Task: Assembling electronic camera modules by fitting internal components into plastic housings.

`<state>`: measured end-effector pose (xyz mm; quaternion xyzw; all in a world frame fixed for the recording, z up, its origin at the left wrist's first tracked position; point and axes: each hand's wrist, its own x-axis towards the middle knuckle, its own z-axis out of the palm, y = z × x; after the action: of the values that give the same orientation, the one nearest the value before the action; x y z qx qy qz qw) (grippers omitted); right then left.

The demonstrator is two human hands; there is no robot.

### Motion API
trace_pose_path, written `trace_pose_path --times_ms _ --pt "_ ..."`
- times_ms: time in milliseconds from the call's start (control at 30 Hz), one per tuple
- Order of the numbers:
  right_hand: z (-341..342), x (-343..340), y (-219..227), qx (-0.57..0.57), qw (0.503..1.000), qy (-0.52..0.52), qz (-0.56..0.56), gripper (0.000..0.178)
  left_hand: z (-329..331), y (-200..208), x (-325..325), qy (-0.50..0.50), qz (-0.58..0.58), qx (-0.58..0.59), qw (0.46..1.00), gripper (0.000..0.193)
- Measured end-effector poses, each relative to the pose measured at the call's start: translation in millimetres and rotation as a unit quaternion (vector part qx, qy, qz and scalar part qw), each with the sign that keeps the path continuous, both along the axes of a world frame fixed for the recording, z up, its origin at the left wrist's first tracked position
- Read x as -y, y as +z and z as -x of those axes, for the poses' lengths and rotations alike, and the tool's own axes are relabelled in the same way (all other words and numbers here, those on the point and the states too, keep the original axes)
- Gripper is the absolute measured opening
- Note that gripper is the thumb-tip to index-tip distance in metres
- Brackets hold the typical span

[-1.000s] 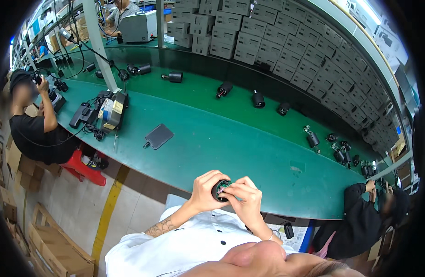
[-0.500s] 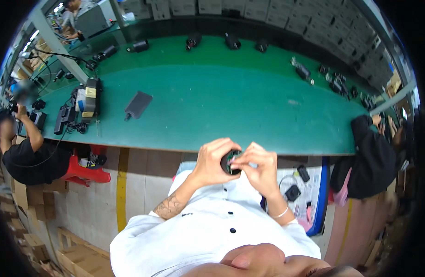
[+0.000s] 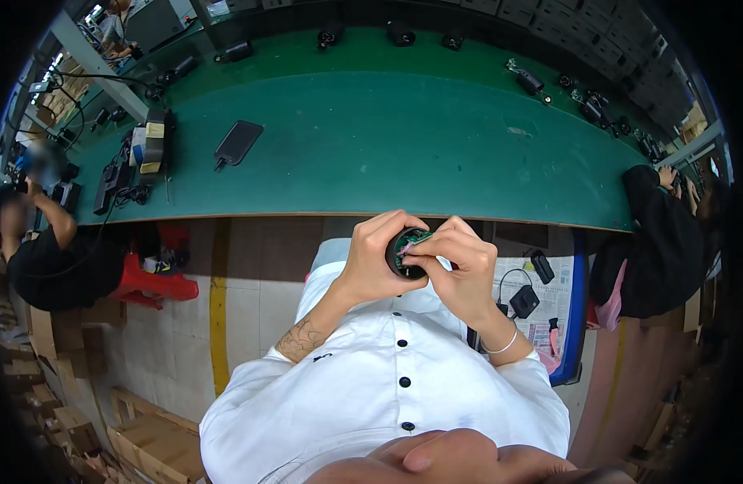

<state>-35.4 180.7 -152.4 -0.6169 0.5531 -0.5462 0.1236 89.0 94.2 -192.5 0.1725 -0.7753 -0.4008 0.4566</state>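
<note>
From afar I steady the black housing point(image 3: 405, 272) within the left grip point(image 3: 373, 261) while the right grip point(image 3: 467, 260), just beside, pinches the green board point(image 3: 421, 239) at the housing's mouth, ideally by its edges.

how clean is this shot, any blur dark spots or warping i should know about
Head view: the green bench curves with the fisheye; head view: corners go black and the stacked boxes look dim; head view: the left hand and right hand look fairly sharp, but details inside the black housing are hard to make out.
</note>
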Motion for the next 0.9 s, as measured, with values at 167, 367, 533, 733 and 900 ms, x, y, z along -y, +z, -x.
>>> trace_pose_path --times_ms 167,367,533,733,900 --pt "-5 -12 7 0.116 0.993 0.003 -0.022 0.034 0 -4 -25 -0.001 -0.012 -0.083 0.997 0.077" --pt "13 -21 -7 0.195 0.972 0.115 -0.064 0.041 2 2 -43 0.01 -0.014 -0.062 0.998 0.107" --pt "26 -24 -16 0.147 0.979 0.132 -0.058 0.046 8 1 -40 -0.006 -0.002 -0.007 1.0 0.111" --pt "30 -18 -18 0.14 0.983 0.101 -0.064 0.043 16 -3 -28 -0.02 -0.006 0.03 0.999 0.11" --pt "32 -9 -16 0.273 0.946 0.092 -0.147 0.042 25 -9 -13 -0.036 -0.008 -0.01 0.999 0.108"
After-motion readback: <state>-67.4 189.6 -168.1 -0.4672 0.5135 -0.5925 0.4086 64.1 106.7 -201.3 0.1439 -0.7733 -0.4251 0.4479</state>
